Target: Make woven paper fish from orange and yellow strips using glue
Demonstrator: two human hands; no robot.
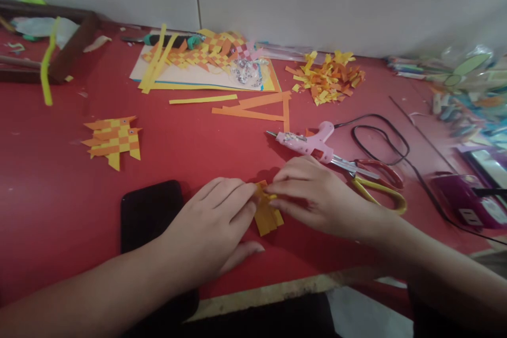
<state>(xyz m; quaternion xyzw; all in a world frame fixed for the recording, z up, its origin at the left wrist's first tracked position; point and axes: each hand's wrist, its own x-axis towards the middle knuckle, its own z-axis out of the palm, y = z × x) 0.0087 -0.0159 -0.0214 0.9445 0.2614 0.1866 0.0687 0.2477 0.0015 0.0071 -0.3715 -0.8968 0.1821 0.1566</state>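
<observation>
A small piece of woven yellow and orange paper strips (266, 220) lies low over the red table, between my two hands. My left hand (222, 216) has its fingertips closed on the upper left edge of it, with the thumb stretched out below. From the other side, my right hand (312, 195) pinches a strip at its upper right part. The fingers partly hide the weave. Under my left wrist is a black phone (148, 211). Just beyond my right hand lie a pink glue gun (312, 143) and scissors with red and yellow handles (380, 198).
Two woven paper fish (113, 140) lie at left. Loose orange strips (253, 111) and a yellow strip (203, 99) are farther back. Behind them are a board (137, 68) of woven pieces, a scrap pile (328, 79) and a wooden tray (85, 31). A black cord (420, 177) runs to a purple box (455, 195).
</observation>
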